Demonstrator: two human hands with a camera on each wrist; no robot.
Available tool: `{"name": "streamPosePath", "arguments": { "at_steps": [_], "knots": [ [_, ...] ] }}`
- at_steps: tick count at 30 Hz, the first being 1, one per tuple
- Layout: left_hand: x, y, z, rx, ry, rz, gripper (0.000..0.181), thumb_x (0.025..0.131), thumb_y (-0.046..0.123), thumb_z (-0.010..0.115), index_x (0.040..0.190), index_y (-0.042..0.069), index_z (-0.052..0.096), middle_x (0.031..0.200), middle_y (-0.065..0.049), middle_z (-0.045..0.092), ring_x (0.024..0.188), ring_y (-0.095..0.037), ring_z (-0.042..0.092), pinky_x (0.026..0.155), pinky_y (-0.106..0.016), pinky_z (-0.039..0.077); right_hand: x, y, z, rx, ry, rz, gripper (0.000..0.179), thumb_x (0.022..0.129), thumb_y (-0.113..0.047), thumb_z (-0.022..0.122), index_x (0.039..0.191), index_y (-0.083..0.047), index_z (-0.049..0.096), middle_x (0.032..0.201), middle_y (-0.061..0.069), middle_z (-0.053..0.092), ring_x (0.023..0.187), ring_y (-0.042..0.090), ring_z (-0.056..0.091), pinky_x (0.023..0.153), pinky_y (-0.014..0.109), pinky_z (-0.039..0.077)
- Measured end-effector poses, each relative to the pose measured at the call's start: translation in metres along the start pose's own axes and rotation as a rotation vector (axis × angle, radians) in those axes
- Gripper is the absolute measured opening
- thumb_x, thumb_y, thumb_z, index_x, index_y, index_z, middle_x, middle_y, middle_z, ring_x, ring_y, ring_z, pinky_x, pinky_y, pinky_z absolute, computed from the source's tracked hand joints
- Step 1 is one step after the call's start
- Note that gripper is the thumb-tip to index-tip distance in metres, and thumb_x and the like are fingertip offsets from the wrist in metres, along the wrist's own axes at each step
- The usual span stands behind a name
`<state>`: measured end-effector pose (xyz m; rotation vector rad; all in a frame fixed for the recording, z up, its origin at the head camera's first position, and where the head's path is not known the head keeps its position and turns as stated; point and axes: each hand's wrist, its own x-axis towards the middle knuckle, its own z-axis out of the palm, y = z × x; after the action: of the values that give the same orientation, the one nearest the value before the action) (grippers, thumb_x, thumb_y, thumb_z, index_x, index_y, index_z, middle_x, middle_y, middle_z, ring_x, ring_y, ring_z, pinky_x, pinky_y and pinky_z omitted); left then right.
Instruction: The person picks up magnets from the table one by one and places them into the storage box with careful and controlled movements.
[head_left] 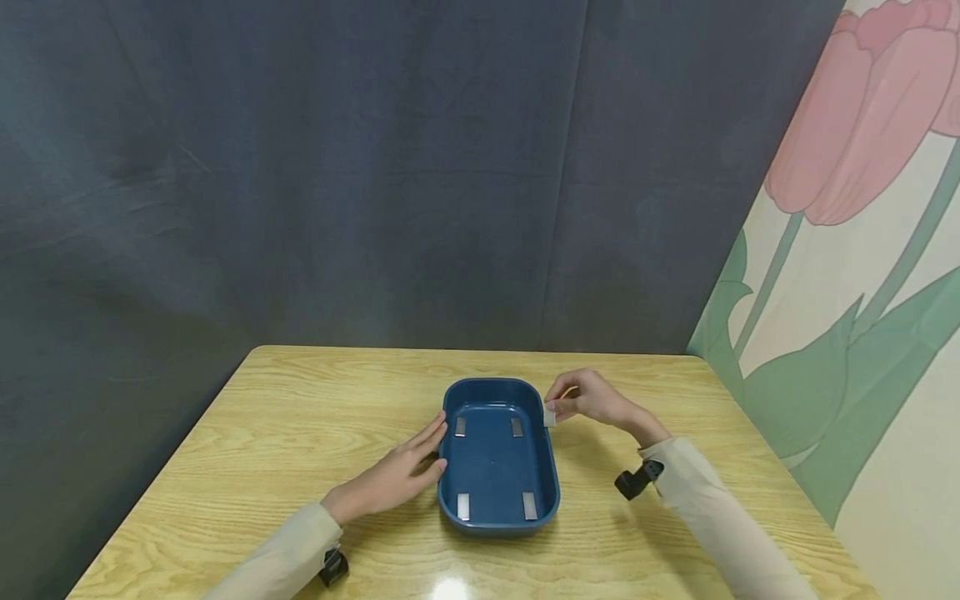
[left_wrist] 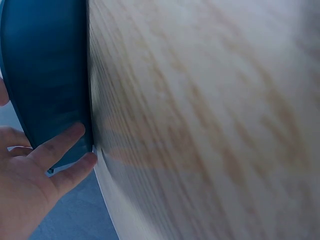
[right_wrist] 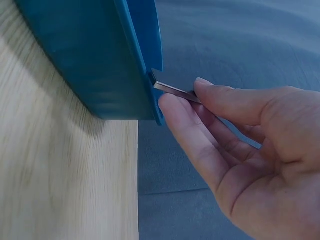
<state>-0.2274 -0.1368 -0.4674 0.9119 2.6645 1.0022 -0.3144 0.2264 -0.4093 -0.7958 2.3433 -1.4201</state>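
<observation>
A blue rounded rectangular tray (head_left: 491, 467) stands on the wooden table, with several small silver rectangular pieces (head_left: 463, 507) lying near the corners of its floor. My right hand (head_left: 592, 398) is at the tray's far right side, pinching a small flat silver plate (right_wrist: 175, 92) between thumb and fingers. One end of that plate is at the tray's rim; whether it touches is hard to tell. Against the left side wall, my left hand (head_left: 393, 477) rests with its fingers extended. In the left wrist view, two fingertips (left_wrist: 75, 131) lie along the tray's outer wall.
The light wooden table (head_left: 330, 400) extends around the tray. A dark curtain (head_left: 412, 183) hangs behind it. At the right is a wall with a painted tulip (head_left: 832, 125). Each wrist carries a small black camera (head_left: 637, 481).
</observation>
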Motion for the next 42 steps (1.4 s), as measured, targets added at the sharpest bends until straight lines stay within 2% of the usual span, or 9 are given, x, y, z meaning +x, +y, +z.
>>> {"name": "streamPosePath", "arguments": {
  "at_steps": [4, 10, 17, 25, 33, 38, 42],
  "knots": [
    [0.0, -0.001, 0.0, 0.003, 0.001, 0.001, 0.063, 0.107, 0.033, 0.045, 0.157, 0.006, 0.021, 0.166, 0.002, 0.003, 0.148, -0.019, 0.013, 0.116, -0.046, 0.025, 0.002, -0.002, 0.003, 0.005, -0.014, -0.028, 0.007, 0.092, 0.006, 0.065, 0.098, 0.01, 0.068, 0.094, 0.019, 0.067, 0.081, 0.031, 0.07, 0.075, 0.047, 0.058],
    [0.001, -0.001, 0.0, 0.002, 0.001, -0.004, 0.063, 0.107, 0.034, 0.045, 0.158, 0.007, 0.02, 0.166, 0.003, 0.002, 0.148, -0.019, 0.013, 0.116, -0.045, 0.025, 0.006, -0.006, 0.008, -0.012, -0.025, -0.023, 0.007, 0.092, 0.007, 0.065, 0.097, 0.007, 0.069, 0.095, 0.017, 0.067, 0.081, 0.03, 0.071, 0.075, 0.046, 0.059],
    [0.001, -0.002, 0.0, 0.004, -0.001, -0.005, 0.063, 0.107, 0.035, 0.045, 0.158, 0.007, 0.02, 0.166, 0.003, 0.002, 0.148, -0.02, 0.014, 0.115, -0.046, 0.026, 0.009, -0.01, 0.014, -0.013, -0.04, -0.015, 0.007, 0.093, 0.004, 0.065, 0.097, 0.006, 0.07, 0.093, 0.016, 0.068, 0.081, 0.031, 0.071, 0.078, 0.055, 0.056],
    [0.001, -0.002, 0.0, 0.001, -0.001, -0.005, 0.064, 0.107, 0.036, 0.044, 0.158, 0.007, 0.02, 0.166, 0.004, 0.001, 0.148, -0.02, 0.014, 0.115, -0.046, 0.027, 0.013, -0.012, 0.021, -0.026, -0.074, -0.037, 0.008, 0.094, 0.005, 0.062, 0.097, 0.006, 0.069, 0.094, 0.016, 0.068, 0.081, 0.03, 0.07, 0.074, 0.038, 0.06],
    [0.001, -0.002, 0.0, 0.006, -0.003, -0.003, 0.064, 0.107, 0.037, 0.044, 0.158, 0.007, 0.02, 0.166, 0.003, 0.002, 0.148, -0.02, 0.014, 0.115, -0.047, 0.027, 0.019, -0.015, 0.031, -0.023, -0.114, -0.048, 0.007, 0.095, 0.005, 0.061, 0.098, 0.008, 0.067, 0.094, 0.017, 0.066, 0.083, 0.03, 0.069, 0.075, 0.04, 0.06],
    [0.001, -0.003, 0.001, 0.004, -0.001, -0.005, 0.064, 0.107, 0.037, 0.044, 0.158, 0.006, 0.02, 0.166, 0.003, 0.002, 0.148, -0.021, 0.014, 0.115, -0.047, 0.027, 0.022, -0.017, 0.035, -0.031, -0.116, -0.041, 0.013, 0.094, 0.007, 0.06, 0.105, 0.012, 0.066, 0.095, 0.019, 0.067, 0.083, 0.033, 0.069, 0.075, 0.042, 0.059],
    [0.001, -0.003, 0.0, 0.003, -0.002, -0.008, 0.064, 0.107, 0.037, 0.044, 0.158, 0.006, 0.02, 0.166, 0.002, 0.002, 0.148, -0.021, 0.014, 0.115, -0.048, 0.027, 0.024, -0.018, 0.038, -0.052, -0.124, -0.046, 0.017, 0.095, 0.007, 0.059, 0.109, 0.01, 0.068, 0.099, 0.02, 0.068, 0.083, 0.032, 0.07, 0.075, 0.04, 0.059]
  ]
}}
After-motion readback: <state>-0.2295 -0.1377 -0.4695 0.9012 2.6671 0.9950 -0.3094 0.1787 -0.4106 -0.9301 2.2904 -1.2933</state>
